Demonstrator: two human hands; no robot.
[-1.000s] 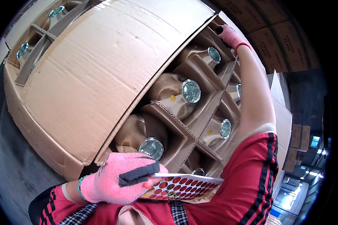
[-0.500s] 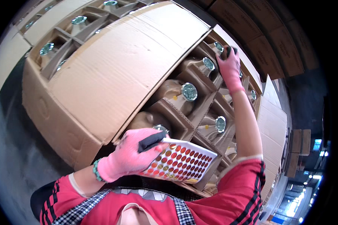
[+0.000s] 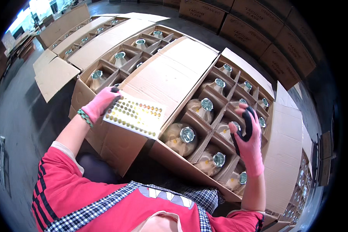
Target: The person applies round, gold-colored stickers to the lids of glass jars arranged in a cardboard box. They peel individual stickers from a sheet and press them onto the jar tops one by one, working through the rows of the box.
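Observation:
In my left hand (image 3: 101,105), gloved in pink with black on the fingers, is a white sheet of round stickers (image 3: 137,115). Its rows of shiny dots catch the light as it hangs over the carton flap. My right hand (image 3: 251,139), in a similar glove, is above an open divided carton (image 3: 168,152), thumb and fingers apart with nothing visible between them. Glass flask liners (image 3: 181,140) with round silvery mouths stand upright, one per cardboard cell. Small yellow-orange dots show on several of them. The nearest liner to my right hand is partly hidden by its fingers.
A second open carton (image 3: 87,83) of liners adjoins on the left under a broad flap (image 3: 170,69). More open cartons (image 3: 77,36) stand far left. Closed brown boxes (image 3: 247,31) are stacked at the back right. Another flap (image 3: 280,143) folds outward on the right.
My right hand has drawn back toward me from the far cells, fingers spreading. My left hand has moved left and away from me with the sticker sheet. The view has shifted, showing more cartons.

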